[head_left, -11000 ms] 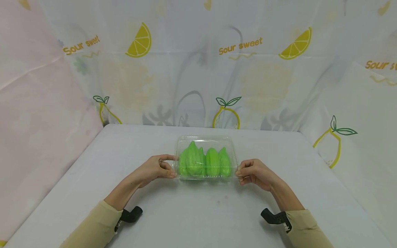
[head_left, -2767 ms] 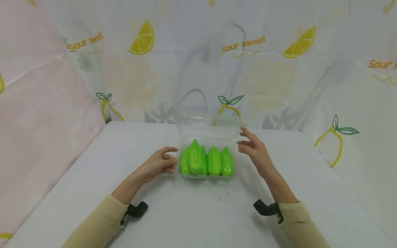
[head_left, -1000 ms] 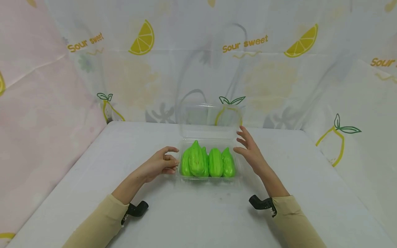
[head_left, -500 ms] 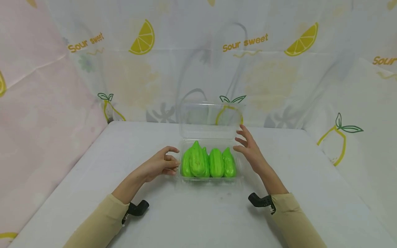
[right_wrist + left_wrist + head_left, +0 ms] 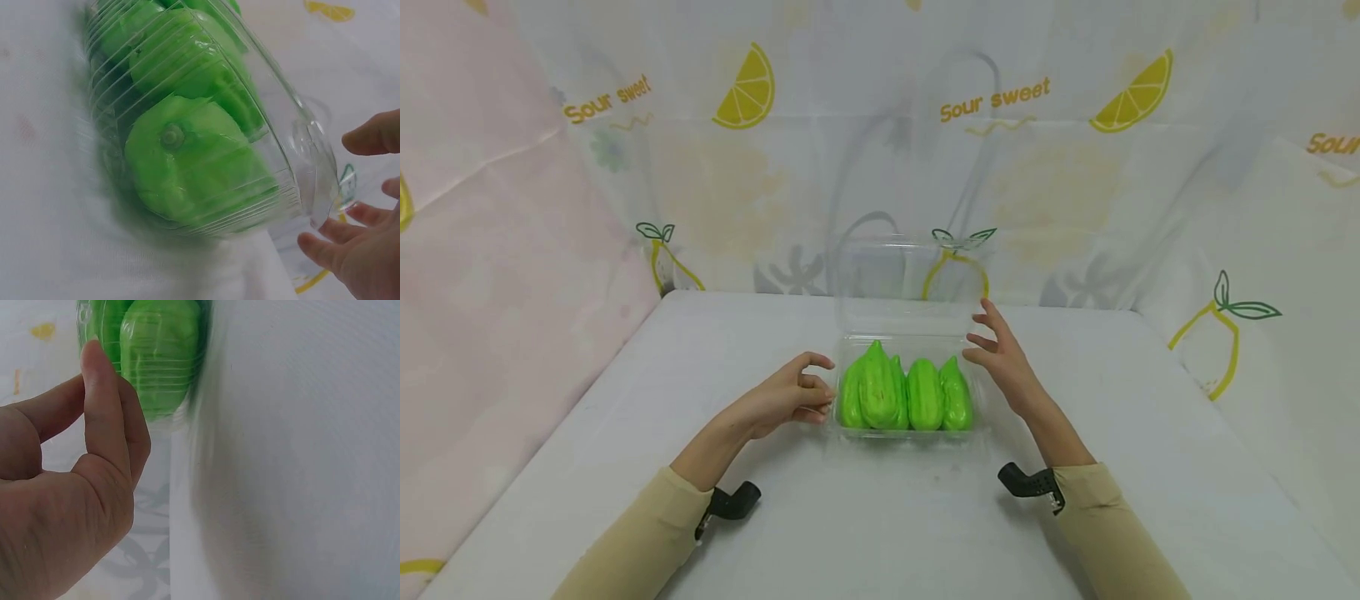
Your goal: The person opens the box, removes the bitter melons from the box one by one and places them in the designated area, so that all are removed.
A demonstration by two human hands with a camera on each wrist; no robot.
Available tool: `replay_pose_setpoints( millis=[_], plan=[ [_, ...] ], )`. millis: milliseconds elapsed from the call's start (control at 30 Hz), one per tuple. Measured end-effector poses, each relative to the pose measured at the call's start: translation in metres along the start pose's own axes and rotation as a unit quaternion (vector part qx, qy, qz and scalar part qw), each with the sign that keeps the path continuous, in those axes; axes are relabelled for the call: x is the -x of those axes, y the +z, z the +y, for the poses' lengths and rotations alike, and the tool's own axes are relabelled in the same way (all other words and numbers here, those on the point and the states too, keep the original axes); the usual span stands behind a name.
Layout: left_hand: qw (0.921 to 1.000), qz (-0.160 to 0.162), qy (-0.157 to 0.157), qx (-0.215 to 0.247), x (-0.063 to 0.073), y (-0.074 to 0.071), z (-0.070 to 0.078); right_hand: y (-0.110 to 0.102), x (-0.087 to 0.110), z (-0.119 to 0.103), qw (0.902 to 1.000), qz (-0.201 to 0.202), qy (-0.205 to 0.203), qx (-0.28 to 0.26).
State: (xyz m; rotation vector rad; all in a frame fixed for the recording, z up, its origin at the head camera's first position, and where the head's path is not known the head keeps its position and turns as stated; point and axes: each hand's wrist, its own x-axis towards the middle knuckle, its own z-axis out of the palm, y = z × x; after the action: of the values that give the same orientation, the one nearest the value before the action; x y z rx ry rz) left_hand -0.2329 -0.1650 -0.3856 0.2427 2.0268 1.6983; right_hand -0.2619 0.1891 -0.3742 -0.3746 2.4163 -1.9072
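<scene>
A clear plastic clamshell box (image 5: 910, 434) stands on the white table, its lid (image 5: 910, 312) raised at the back. Inside lie several bright green ridged gourd-like vegetables (image 5: 925, 396), side by side. At the box's left edge, my left hand (image 5: 786, 398) pinches the rim with thumb and curled fingers; in the left wrist view the thumb tip (image 5: 94, 353) is right on the rim. My right hand (image 5: 1011, 367) is beside the back right corner, fingers spread and fairly straight, fingertips close to the raised lid. The right wrist view shows nothing gripped in it.
A white tabletop (image 5: 880, 517) surrounds the box. Behind it hangs a lemon-patterned curtain (image 5: 1060, 192), close to the raised lid. A pinkish cloth wall (image 5: 512, 333) flanks the left side. Each wrist carries a black camera mount (image 5: 733, 504).
The lid was closed over the green vegetables and now stands raised, tilting slightly further back lately. My right hand went from the front right corner to the back right. The left hand stays at the left edge.
</scene>
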Motion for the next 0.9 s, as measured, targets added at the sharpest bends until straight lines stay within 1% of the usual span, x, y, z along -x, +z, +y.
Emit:
replay_pose_setpoints(
  millis=[267, 467, 900],
  plan=[
    [0.9999, -0.016, 0.002, 0.004, 0.001, 0.000, 0.001, 0.001, 0.000, 0.001, 1.0000, 0.004, 0.004, 0.006],
    [0.9999, -0.016, 0.001, 0.002, 0.000, 0.000, 0.000, -0.001, 0.000, 0.004, 1.0000, -0.004, -0.005, -0.002],
    [0.9999, -0.012, -0.003, -0.001, 0.001, 0.003, 0.002, 0.000, 0.001, 0.011, 0.9966, -0.020, 0.003, -0.080]
  ],
)
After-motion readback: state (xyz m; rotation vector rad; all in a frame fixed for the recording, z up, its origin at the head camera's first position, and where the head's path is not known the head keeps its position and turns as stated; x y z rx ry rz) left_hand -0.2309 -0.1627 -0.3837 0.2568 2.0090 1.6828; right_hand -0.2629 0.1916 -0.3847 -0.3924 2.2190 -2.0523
